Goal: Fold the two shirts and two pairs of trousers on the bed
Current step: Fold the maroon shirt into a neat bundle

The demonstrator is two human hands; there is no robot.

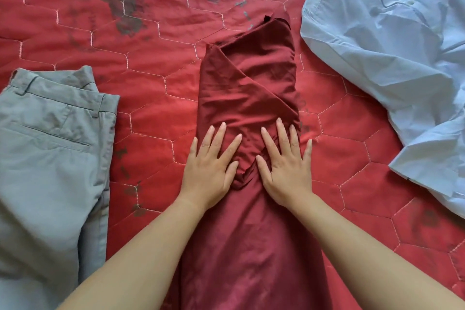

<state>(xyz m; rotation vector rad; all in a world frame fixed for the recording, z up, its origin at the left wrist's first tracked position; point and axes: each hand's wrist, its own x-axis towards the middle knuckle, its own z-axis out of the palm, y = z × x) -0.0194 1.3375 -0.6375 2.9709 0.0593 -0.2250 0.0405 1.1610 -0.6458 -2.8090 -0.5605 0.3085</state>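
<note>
The maroon garment (251,88) lies lengthwise in the middle of the bed, its sides folded inward and crossing in diagonal layers, its near end running out of view at the bottom edge. It rests on a red quilted bedspread (156,83) stitched in pale hexagons with dark printed patches. The left hand (208,166) and right hand (285,166) press flat on it side by side, fingers straight and spread, gripping nothing. Grey trousers (50,158) lie at the left, apart; a crumpled light blue shirt (390,58) lies at the upper right
</note>
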